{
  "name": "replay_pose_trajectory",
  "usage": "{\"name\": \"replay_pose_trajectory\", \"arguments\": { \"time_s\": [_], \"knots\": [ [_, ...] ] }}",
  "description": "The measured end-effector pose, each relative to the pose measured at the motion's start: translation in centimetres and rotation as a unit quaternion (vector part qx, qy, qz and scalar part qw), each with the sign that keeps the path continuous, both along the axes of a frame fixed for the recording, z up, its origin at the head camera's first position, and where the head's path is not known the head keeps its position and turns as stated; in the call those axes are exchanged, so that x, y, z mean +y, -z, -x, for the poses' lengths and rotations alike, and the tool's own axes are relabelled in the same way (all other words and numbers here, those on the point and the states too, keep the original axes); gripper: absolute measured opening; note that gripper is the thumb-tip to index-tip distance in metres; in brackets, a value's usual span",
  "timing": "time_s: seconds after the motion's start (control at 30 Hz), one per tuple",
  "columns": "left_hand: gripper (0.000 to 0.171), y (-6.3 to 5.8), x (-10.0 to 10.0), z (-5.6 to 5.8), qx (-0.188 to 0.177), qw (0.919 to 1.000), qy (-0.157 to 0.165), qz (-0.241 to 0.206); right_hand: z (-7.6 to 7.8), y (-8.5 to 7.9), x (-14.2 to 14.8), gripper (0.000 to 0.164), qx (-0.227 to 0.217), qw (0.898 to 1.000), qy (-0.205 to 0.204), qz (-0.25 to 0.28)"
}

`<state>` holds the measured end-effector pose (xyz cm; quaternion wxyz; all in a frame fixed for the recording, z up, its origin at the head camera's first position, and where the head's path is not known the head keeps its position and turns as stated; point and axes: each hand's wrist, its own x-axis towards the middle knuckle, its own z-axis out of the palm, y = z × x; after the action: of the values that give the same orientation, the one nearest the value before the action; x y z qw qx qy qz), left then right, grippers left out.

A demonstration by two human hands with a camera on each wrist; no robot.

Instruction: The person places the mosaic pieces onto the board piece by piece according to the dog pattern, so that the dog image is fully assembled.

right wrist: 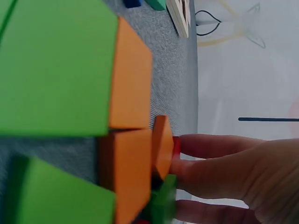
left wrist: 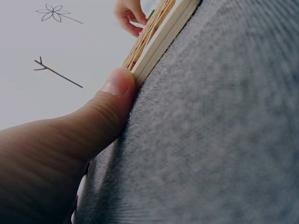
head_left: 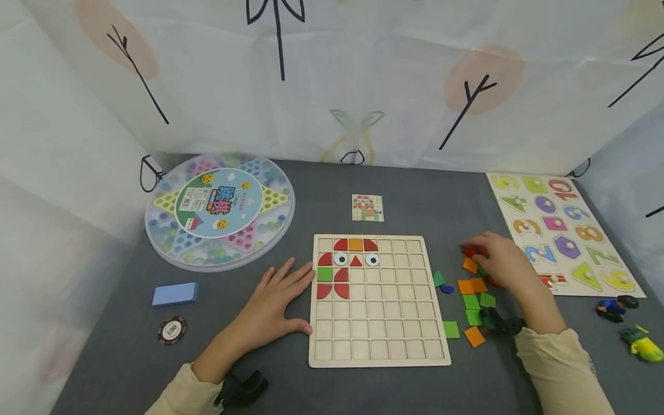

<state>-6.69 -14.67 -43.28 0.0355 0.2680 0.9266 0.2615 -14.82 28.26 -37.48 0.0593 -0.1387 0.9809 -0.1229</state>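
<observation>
A wooden grid board [head_left: 381,349] lies on the dark table with red, orange and green pieces and two eye pieces [head_left: 372,260] set in its upper left cells. My left hand [head_left: 273,304] lies spread at the board's left edge. In the left wrist view, the thumb [left wrist: 117,86] presses against the board's side [left wrist: 161,44]. My right hand [head_left: 502,262] is at the far end of the loose pieces, pinching a red piece [right wrist: 176,147] between thumb and forefinger. Orange pieces [right wrist: 133,168] and green pieces [right wrist: 56,65] lie beside those fingertips.
Behind the board lies a small pattern card [head_left: 368,208]. A round Chinese checkers set [head_left: 219,211], a blue block [head_left: 174,294] and a poker chip [head_left: 172,330] are on the left. A number puzzle board [head_left: 565,230] and two small toys [head_left: 643,346] occupy the right.
</observation>
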Motion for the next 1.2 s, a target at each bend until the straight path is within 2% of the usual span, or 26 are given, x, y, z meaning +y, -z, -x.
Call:
{"name": "replay_pose_trajectory", "arguments": {
  "time_s": [0.2, 0.33, 0.47, 0.57, 0.7, 0.8, 0.93, 1.2],
  "knots": [
    [0.098, 0.1, 0.0, 0.0, 0.003, 1.0000, 0.002, -0.001, 0.4, 0.0, 0.0, 0.031, -0.013, 0.999, -0.016, -0.046],
    [0.098, 0.1, 0.0, 0.0, 0.006, 1.0000, 0.004, 0.000, 0.2, -0.1, -0.8, 0.027, 0.009, 0.999, -0.005, -0.048],
    [0.098, 0.0, 0.1, 0.0, 0.007, 1.0000, 0.005, 0.003, -1.2, -0.8, -4.0, 0.025, 0.060, 0.998, -0.011, -0.030],
    [0.098, -0.1, 0.1, 0.0, 0.006, 1.0000, 0.004, 0.004, -2.5, -1.2, -7.8, 0.021, 0.087, 0.995, -0.039, -0.013],
    [0.098, -0.2, 0.1, 0.0, 0.004, 1.0000, 0.001, 0.002, -3.5, -1.0, -12.5, 0.016, 0.091, 0.993, -0.077, -0.017],
    [0.098, -0.1, 0.1, 0.0, 0.003, 1.0000, 0.001, -0.001, -3.8, -0.5, -14.9, 0.017, 0.091, 0.992, -0.087, -0.032],
    [0.097, 0.0, 0.1, 0.0, 0.005, 1.0000, 0.003, 0.000, -3.7, 0.3, -16.3, 0.016, 0.099, 0.990, -0.090, -0.037],
    [0.098, -0.1, 0.0, -0.1, 0.004, 1.0000, 0.001, 0.002, -3.8, 0.9, -16.7, 0.019, 0.108, 0.988, -0.102, -0.040]
  ]
}}
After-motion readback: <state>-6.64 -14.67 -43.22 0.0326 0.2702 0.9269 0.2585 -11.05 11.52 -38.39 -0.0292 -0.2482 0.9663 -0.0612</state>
